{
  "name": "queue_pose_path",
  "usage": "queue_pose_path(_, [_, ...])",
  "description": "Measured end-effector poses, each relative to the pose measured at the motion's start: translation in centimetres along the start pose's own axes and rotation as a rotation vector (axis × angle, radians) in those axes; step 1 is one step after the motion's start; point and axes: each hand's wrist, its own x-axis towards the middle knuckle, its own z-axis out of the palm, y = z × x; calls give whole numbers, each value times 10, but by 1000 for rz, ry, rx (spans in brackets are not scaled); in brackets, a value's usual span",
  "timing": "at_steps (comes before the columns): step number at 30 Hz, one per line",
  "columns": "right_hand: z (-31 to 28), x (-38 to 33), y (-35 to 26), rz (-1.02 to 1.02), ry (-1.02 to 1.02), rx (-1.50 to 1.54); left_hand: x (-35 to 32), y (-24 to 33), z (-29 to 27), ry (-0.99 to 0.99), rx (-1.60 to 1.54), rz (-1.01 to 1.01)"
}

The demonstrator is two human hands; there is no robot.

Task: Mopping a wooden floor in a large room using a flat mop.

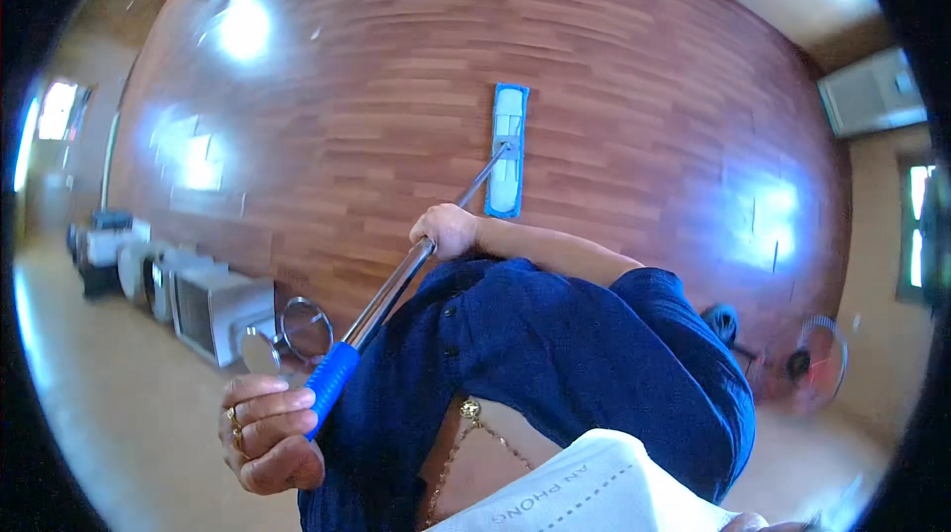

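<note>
A flat mop (506,116) with a long metal pole lies across my view, its blue-edged, pale head resting on the wooden floor ahead of me. My left hand (272,436), with rings on its fingers, is closed on the blue grip at the top end of the pole, low on the left. Farther down the shaft, my right hand (448,231) wraps round the bare metal in front of my body. The pole slants from the lower left up to the head's middle joint.
Brown wooden floor (396,66) spreads around the mop, with bright light reflections. Along the left wall stand a pale box-like appliance (226,319) and other items. Near it is a round metal frame (305,328). A fan (818,359) stands at right, below a white unit (872,93).
</note>
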Motion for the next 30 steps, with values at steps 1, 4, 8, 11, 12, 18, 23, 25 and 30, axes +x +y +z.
queue_pose_path(1, [-5,-3,4,43,33,-8,6,-9,1,-42,-9,11])
queue_pose_path(4, [-23,-30,24,60,214,-7,23,-41,29,-14,-106,118])
queue_pose_path(8, [-38,-75,40,272,356,-58,44,-84,64,-92,-330,270])
queue_pose_path(11, [-42,-97,49,345,488,-110,67,-106,83,-194,-527,326])
queue_pose_path(12, [-47,-107,50,401,533,-130,75,-114,95,-221,-604,338])
queue_pose_path(18, [-42,-181,68,614,772,-263,109,-131,166,-441,-1043,263])
queue_pose_path(23, [-18,-229,58,817,1003,-194,135,-135,218,-697,-1290,349])
queue_pose_path(25, [-9,-244,47,858,1058,-177,149,-135,236,-791,-1374,399])
queue_pose_path(30, [10,-256,11,1098,1225,-140,171,-122,267,-928,-1543,416])
